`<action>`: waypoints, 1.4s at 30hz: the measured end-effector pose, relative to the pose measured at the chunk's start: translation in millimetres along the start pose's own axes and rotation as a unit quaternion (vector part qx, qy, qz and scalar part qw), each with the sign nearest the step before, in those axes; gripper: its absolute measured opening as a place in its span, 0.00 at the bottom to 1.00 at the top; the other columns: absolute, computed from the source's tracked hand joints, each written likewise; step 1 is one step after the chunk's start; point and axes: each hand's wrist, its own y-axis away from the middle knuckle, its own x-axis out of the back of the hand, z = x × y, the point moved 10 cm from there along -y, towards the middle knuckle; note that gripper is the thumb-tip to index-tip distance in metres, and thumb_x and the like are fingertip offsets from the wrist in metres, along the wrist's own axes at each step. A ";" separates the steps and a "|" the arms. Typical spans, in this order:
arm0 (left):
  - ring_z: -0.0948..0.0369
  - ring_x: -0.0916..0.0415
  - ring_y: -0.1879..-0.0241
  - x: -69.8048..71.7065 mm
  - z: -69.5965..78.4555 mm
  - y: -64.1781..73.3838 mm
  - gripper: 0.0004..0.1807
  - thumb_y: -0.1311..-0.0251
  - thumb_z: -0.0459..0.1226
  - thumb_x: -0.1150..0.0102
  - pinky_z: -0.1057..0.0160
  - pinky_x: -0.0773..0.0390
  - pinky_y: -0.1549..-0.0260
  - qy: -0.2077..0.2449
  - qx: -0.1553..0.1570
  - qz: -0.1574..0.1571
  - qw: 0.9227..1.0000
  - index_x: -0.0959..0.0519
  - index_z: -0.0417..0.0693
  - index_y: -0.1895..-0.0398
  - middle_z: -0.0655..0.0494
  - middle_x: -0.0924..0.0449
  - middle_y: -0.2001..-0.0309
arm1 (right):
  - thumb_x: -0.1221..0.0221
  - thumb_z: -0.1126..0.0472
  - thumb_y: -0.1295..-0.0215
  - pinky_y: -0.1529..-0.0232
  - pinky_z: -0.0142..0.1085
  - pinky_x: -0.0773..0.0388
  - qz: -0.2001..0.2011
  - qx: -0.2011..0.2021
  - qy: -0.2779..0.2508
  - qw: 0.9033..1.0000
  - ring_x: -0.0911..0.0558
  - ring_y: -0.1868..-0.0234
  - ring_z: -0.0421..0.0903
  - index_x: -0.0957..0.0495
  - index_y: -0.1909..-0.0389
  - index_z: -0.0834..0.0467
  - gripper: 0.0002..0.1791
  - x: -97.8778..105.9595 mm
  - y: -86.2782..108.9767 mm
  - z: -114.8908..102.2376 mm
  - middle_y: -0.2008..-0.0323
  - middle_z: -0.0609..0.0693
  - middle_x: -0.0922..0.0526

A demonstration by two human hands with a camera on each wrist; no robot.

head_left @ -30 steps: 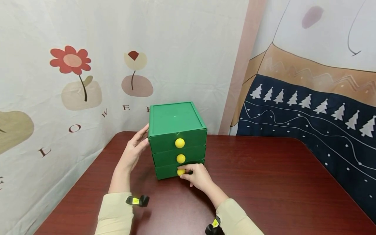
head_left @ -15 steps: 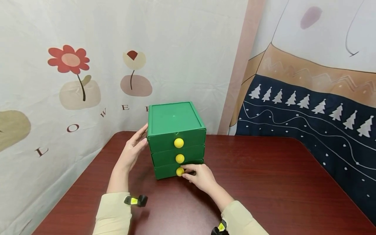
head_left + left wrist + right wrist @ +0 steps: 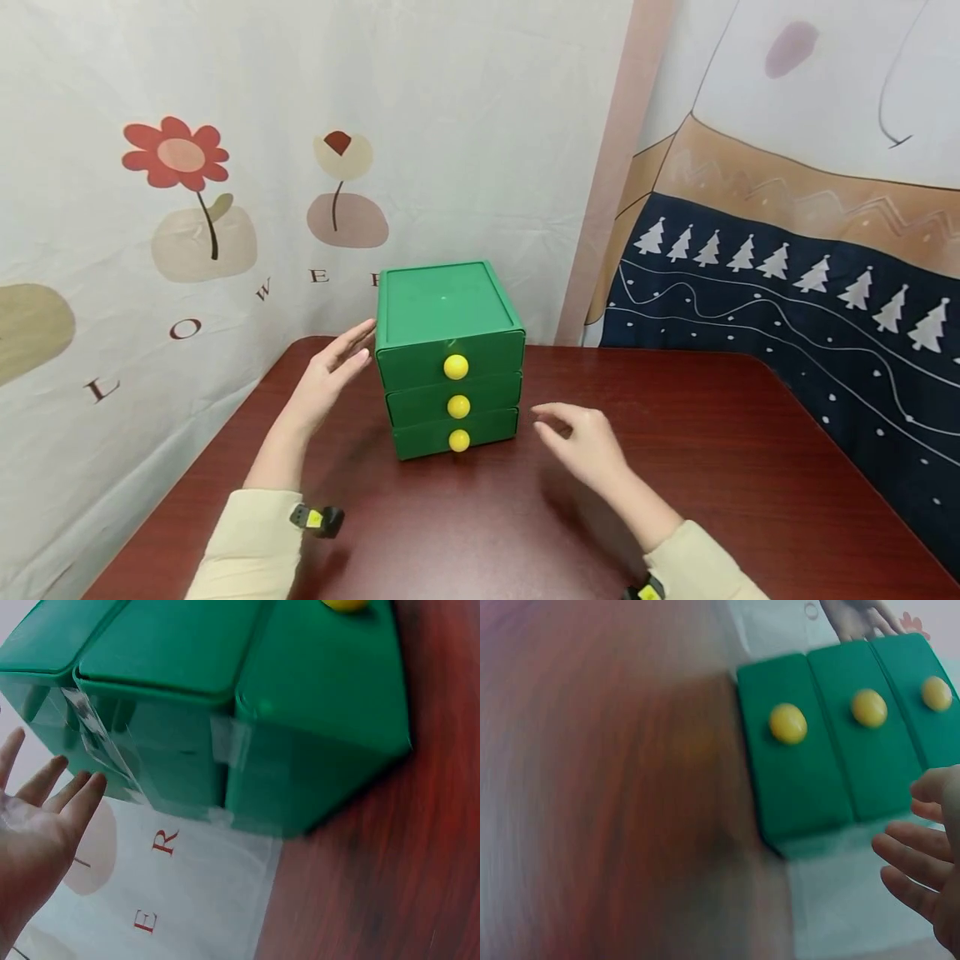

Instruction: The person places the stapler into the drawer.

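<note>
A green three-drawer box [image 3: 450,358] stands on the table, its drawers flush or nearly so at the front. Each drawer has a round yellow knob, among them the bottom knob [image 3: 459,441]. My left hand [image 3: 330,375] is beside the box's left wall, fingers extended; the left wrist view shows its fingertips [image 3: 94,784] just off that wall. To the right of the box, my right hand [image 3: 585,442] hovers over the table with loosely bent fingers and nothing in them. In the right wrist view it appears at the right edge, apart from the knobs.
The dark red-brown table [image 3: 712,442] extends on both sides of the box and in front of it. Behind hangs a pale cloth [image 3: 465,150] with printed flowers and letters. A navy cloth with printed trees [image 3: 787,300] hangs at the right.
My right hand has let go of the bottom knob and moved off to the right. The left hand has drawn slightly away from the box's side. The bottom drawer's front now shows fully.
</note>
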 end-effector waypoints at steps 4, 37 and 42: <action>0.47 0.47 0.31 13.3 -1.6 -0.4 0.28 0.28 0.43 0.52 0.54 0.39 0.39 -0.097 0.018 -0.003 0.995 0.40 0.46 0.27 0.46 0.41 0.30 | 0.34 0.67 0.45 0.62 0.42 0.22 0.052 0.011 0.059 0.997 0.17 0.63 0.44 0.15 0.57 0.58 0.13 44.6 -0.9 14.2 0.62 0.48 0.15; 0.36 0.84 0.31 45.6 -14.5 -9.3 0.43 0.32 0.64 0.66 0.33 0.75 0.41 -0.470 0.146 -0.077 0.867 0.55 0.51 0.23 0.37 0.72 0.26 | 0.59 0.25 0.38 0.42 0.70 0.66 -0.160 -0.200 0.283 0.924 0.59 0.33 0.75 0.51 0.26 0.62 0.53 129.3 -23.4 145.0 0.30 0.74 0.59; 0.36 0.85 0.32 45.1 -16.3 -7.9 0.43 0.32 0.65 0.67 0.33 0.75 0.41 -0.470 0.150 -0.085 0.865 0.56 0.51 0.23 0.37 0.73 0.26 | 0.60 0.25 0.37 0.42 0.70 0.68 -0.163 -0.203 0.278 0.925 0.60 0.33 0.75 0.51 0.26 0.62 0.53 128.7 -22.0 146.4 0.30 0.73 0.60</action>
